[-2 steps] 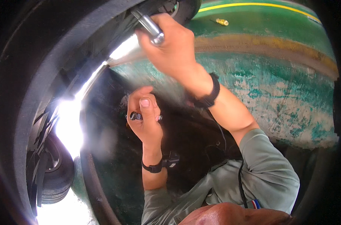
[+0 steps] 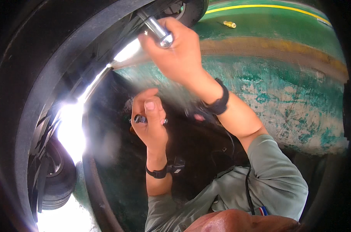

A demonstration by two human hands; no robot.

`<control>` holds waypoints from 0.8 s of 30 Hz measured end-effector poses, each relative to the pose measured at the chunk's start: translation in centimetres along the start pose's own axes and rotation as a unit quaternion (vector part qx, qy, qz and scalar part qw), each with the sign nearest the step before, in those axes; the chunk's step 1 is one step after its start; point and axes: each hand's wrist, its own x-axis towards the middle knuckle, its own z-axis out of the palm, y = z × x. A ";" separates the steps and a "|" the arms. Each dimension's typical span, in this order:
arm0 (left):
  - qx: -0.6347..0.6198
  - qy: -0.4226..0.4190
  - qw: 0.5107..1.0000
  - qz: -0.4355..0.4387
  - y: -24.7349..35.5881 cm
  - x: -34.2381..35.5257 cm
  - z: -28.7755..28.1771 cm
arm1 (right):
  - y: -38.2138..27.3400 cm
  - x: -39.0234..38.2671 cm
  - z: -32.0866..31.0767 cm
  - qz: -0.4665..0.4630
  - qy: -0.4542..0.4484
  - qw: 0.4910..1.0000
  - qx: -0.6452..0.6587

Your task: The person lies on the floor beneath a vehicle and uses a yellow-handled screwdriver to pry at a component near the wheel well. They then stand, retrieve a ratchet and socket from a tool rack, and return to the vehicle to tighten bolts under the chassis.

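Note:
My right hand (image 2: 181,52) is raised under the vehicle, its fingers closed round a shiny chrome socket (image 2: 158,31). The rounded end of the socket points down toward me, and at its upper end it meets a dark rod-like part. Slight blur softens the fingertips. Lower and to the left, my left hand (image 2: 149,120) is closed with the thumb up, holding a short metal bolt (image 2: 140,119). The bolt's dark, thick end shows on one side of the fist and a small silver end on the other. Its middle is hidden by the fingers.
A big dark curved rim (image 2: 36,77) fills the left and top. Tyres stand at the lower left (image 2: 59,178) and the top (image 2: 192,13). A worn green pit wall (image 2: 276,104) rises at right. On the floor above it lies a yellow-handled screwdriver (image 2: 229,24).
My right hand and wrist have shifted slightly right and down, and the socket's lower end with them. A small reddish spot now shows below the right wrist. My left hand stays put.

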 end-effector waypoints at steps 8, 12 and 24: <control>-0.161 -0.035 0.985 -0.061 0.1 4.9 2.9 | -0.5 0.5 -1.0 0.072 -0.066 0.993 0.060; -0.221 -0.037 0.972 -0.066 0.1 7.2 4.4 | -1.9 1.2 -2.4 0.156 -0.166 0.970 0.087; -0.328 0.011 0.943 -0.051 -1.2 8.5 5.9 | -2.8 5.9 -5.1 0.186 -0.377 0.900 0.117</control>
